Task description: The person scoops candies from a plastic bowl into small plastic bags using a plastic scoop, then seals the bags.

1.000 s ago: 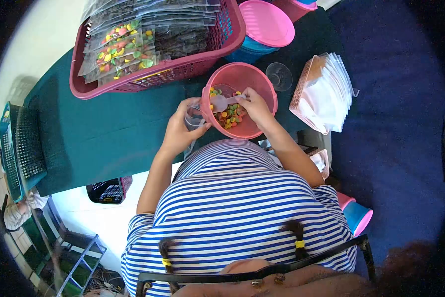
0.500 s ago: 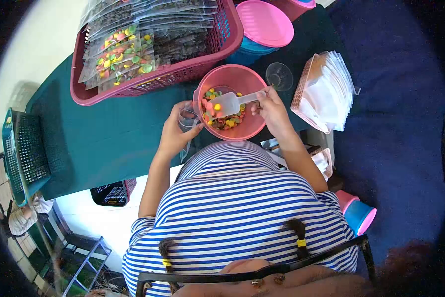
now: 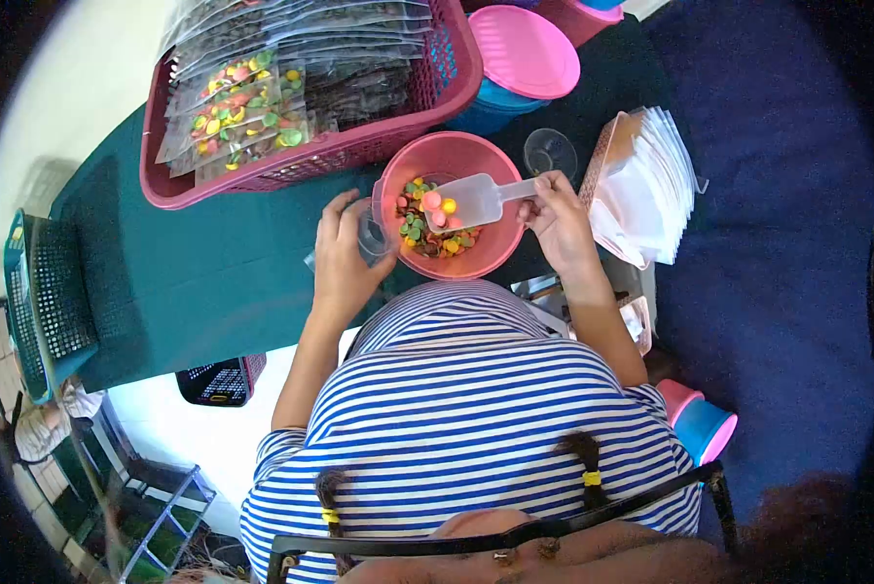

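My right hand pinches the handle of a translucent white plastic scoop above a pink bowl. A few pink and yellow round candies sit near the scoop's tip. Below it, the bowl holds small green, yellow, pink and brown candies. At the bowl's left rim, my left hand is wrapped round a clear plastic cup. A bit of clear plastic shows on the far side of that hand; what it belongs to is hidden.
Behind the bowl stands a maroon basket of filled clear bags. Pink-lidded tub, another clear cup and a box of white packets are to the right. A green basket is at the far left.
The scoop has moved right and tilted slightly, its candies now near the tip. My left hand has turned, its back now facing up more, still at the bowl's left rim.
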Demonstrator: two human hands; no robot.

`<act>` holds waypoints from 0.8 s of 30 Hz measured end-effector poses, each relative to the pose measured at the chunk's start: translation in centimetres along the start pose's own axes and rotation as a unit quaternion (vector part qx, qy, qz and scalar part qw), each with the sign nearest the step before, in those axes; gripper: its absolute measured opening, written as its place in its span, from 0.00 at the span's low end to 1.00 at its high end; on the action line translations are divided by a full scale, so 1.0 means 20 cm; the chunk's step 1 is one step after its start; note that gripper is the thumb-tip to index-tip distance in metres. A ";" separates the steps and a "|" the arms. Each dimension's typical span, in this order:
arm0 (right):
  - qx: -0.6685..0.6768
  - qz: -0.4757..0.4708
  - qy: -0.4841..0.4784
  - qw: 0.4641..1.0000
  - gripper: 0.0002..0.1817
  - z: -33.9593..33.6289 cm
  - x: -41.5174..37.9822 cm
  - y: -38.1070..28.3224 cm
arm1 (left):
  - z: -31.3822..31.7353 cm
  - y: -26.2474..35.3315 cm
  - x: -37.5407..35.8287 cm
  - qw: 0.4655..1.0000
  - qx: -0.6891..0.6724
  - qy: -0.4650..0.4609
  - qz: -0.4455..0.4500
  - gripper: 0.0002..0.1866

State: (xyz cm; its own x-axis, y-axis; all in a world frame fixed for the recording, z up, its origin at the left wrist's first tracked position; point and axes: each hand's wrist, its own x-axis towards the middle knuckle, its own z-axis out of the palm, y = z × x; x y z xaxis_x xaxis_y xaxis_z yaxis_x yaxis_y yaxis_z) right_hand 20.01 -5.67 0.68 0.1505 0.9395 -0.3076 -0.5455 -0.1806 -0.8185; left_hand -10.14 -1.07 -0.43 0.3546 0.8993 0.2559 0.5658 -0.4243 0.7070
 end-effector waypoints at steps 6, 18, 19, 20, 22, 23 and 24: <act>-0.068 -0.017 -0.016 0.997 0.05 0.16 -0.01 -0.07 | -0.03 0.09 -0.01 1.000 0.003 -0.029 0.009 0.35; -0.337 -0.176 -0.005 0.925 0.07 0.39 -0.07 -0.21 | -0.03 0.19 -0.01 0.995 -0.060 -0.068 0.032 0.34; -0.348 -0.170 0.002 0.922 0.07 0.38 -0.06 -0.21 | -0.04 0.21 0.00 0.994 -0.073 -0.075 0.018 0.33; -0.359 -0.164 0.007 0.919 0.07 0.39 -0.06 -0.22 | -0.04 0.22 0.01 0.993 -0.086 -0.080 0.003 0.33; -0.344 -0.155 0.005 0.926 0.07 0.43 -0.06 -0.26 | -0.03 0.22 0.00 0.993 -0.091 -0.075 -0.001 0.32; -0.361 -0.150 0.012 0.920 0.07 0.42 -0.05 -0.27 | -0.03 0.23 0.01 0.993 -0.087 -0.077 -0.002 0.32; -0.378 -0.146 0.018 0.914 0.07 0.43 -0.05 -0.29 | -0.03 0.24 0.01 0.993 -0.083 -0.080 -0.003 0.32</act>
State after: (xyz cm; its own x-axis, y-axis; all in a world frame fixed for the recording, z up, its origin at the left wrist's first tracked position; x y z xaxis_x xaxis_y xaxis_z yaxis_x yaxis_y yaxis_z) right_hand 15.98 -3.02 9.81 0.2331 0.9721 -0.0278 0.2466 -0.0868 -0.9652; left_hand -7.79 -2.78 3.37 0.4725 0.8679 0.1533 0.4426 -0.3841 0.8103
